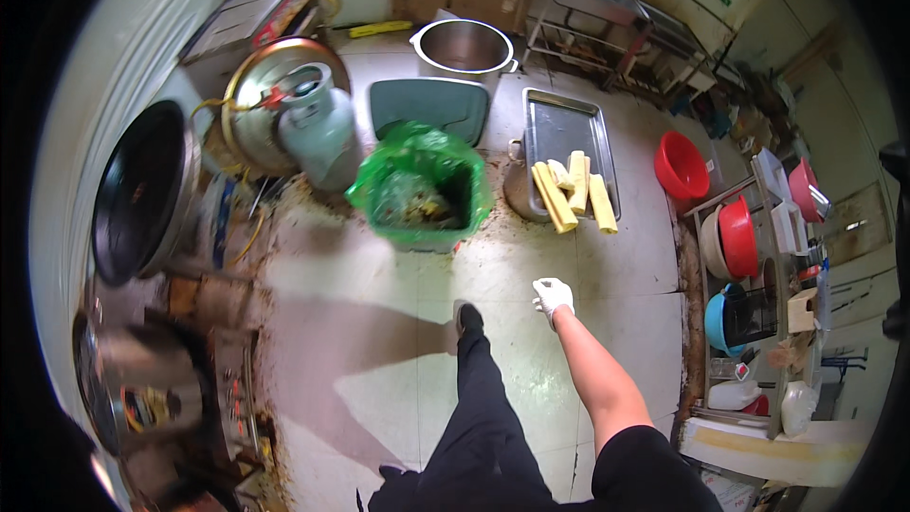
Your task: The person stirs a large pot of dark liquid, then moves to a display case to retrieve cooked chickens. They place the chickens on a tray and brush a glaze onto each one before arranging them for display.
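Note:
My right hand (553, 299), in a white glove, hangs over the tiled floor with its fingers loosely curled. No object shows in it. My left hand is out of view. Ahead of the right hand, several pale yellow rolls (554, 197) lie at the near end of a rectangular metal tray (565, 124); some overhang its edge. A metal pot (521, 192) with a side handle stands under the tray. To the left of it, a bin lined with a green plastic bag (366, 192) holds clear plastic and food scraps.
A grey lid (430, 108) stands behind the bin, near a large metal pot (466, 50). On the left are a gas cylinder (320, 128) and a big black pan (138, 192). A rack (771, 242) along the right holds basins and containers. Dirt lies around the bin.

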### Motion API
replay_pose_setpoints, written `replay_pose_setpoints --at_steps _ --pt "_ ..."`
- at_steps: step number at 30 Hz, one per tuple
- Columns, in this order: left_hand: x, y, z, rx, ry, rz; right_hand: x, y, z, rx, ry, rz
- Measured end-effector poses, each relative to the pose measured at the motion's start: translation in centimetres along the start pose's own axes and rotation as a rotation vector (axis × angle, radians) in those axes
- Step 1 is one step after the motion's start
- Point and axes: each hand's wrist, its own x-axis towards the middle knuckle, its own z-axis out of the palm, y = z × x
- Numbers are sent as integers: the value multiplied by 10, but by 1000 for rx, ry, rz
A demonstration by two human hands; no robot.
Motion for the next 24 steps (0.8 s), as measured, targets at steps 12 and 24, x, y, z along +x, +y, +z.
replay_pose_setpoints --at_steps 12,24 --pt "226 967 139 -1112 -825 9 376 -76 -185 -612 421 -59" --pt "236 1264 342 -521 -816 165 474 -32 -201 677 217 111"
